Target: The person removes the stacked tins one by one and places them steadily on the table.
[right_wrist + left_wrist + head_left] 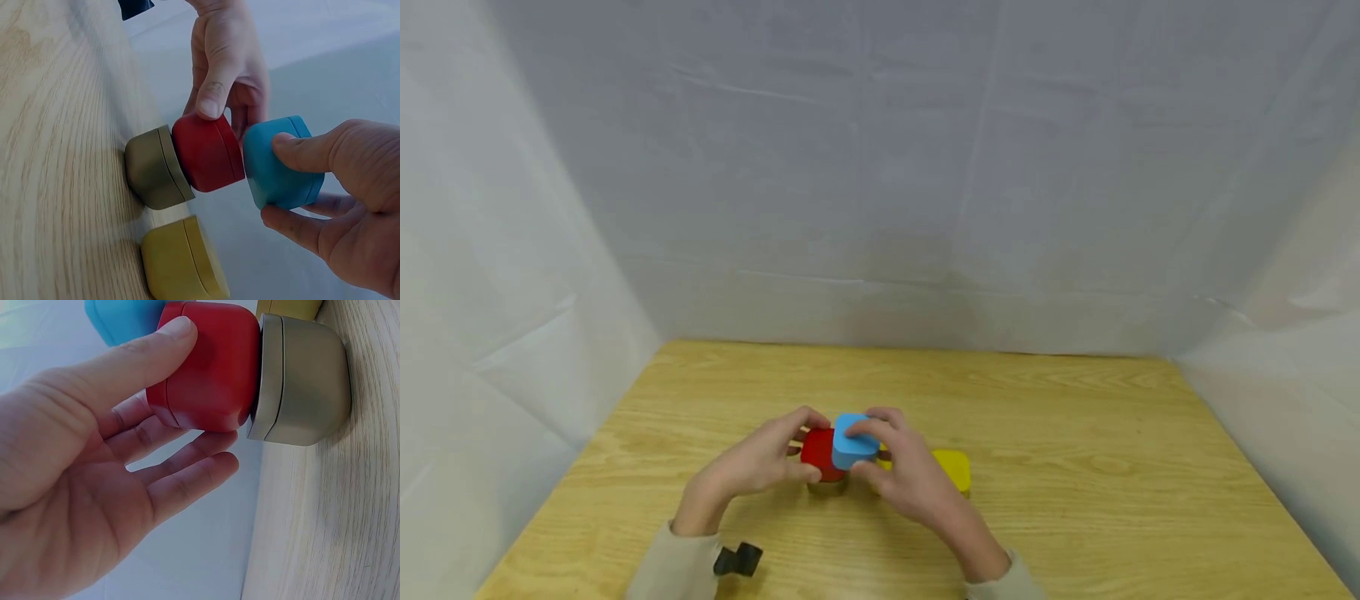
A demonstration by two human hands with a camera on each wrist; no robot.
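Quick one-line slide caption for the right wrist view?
Right hand holds a blue block beside the red block stacked on an olive block.

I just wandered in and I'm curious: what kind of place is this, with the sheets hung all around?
Probably a small recording booth: a bare wooden table, plain white sheeting around it, and coloured blocks, with the left hand on a red block and the right hand holding a blue block.

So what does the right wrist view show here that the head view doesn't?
Only the right wrist view shows the grey-green block beneath the red block, resting on the table. Only the head view shows the whole tabletop, the white backdrop and both sleeves. Both show the left hand gripping the red block, the right hand holding the blue block beside it, and the yellow block lying nearby.
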